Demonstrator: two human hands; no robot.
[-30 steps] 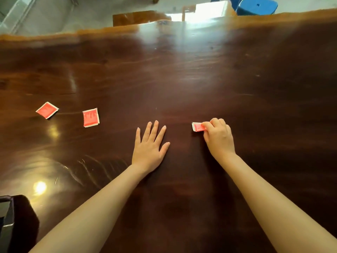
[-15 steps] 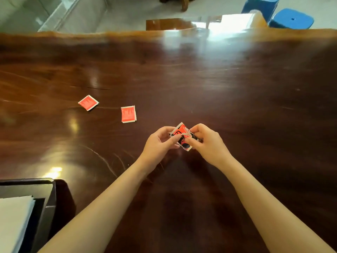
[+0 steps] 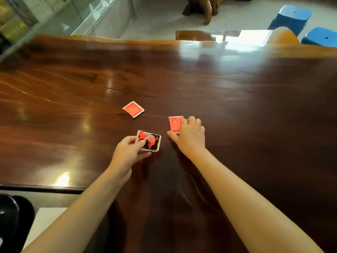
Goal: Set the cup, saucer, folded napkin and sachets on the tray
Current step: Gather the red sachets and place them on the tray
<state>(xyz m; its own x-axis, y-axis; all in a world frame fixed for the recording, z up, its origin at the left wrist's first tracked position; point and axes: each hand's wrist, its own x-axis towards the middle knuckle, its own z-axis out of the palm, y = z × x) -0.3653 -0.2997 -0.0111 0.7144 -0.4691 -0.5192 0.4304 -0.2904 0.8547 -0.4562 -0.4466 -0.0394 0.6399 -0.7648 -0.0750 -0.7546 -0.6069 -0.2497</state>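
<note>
My left hand (image 3: 128, 152) pinches a red and black sachet (image 3: 150, 141) just above the dark wooden table (image 3: 237, 106). My right hand (image 3: 190, 135) lies on a second red sachet (image 3: 174, 124), its fingers curled over the sachet's right edge and its thumb at the lower edge. A third red sachet (image 3: 133, 109) lies flat on the table farther off to the left, untouched. At the lower left a dark tray (image 3: 42, 188) shows its rim, with a white folded napkin (image 3: 45, 220) in it and a black rounded object (image 3: 11, 216) beside that. No cup or saucer can be made out.
The table's far edge runs across the top. Beyond it are two blue stools (image 3: 291, 17), a wooden piece of furniture (image 3: 206, 8) and a glass partition (image 3: 87, 13) at the upper left.
Both hands held one sachet half a second ago. Now only my left hand keeps it, and my right hand has reached out onto another sachet. The view has shifted left.
</note>
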